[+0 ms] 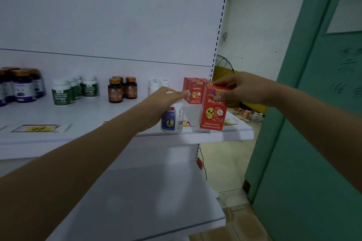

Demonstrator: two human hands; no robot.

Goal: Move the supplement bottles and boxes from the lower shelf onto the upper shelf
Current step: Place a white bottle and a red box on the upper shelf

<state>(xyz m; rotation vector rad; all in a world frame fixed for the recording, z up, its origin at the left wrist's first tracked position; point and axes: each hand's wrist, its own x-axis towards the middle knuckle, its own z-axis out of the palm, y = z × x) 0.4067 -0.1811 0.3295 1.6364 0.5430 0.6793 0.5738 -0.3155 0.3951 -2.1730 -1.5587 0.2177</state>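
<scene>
My left hand (163, 101) grips the top of a white bottle with a blue label (173, 119), which stands on the front of the upper shelf (88, 115). My right hand (233, 89) holds the top of a red box with a yellow chick (213, 113), upright at the shelf's right front. Behind it stand two more red boxes (194, 90). Two white bottles (157, 85) stand at the back. The lower shelf (152, 197) shows bare in front of me.
Farther left on the upper shelf stand brown bottles (121, 90), green-labelled white bottles (74, 91) and purple-labelled dark bottles (21, 86). A price tag (36, 128) lies on the shelf front. Right of the shelf post is a yellow fan (223, 70) and a green door (313, 123).
</scene>
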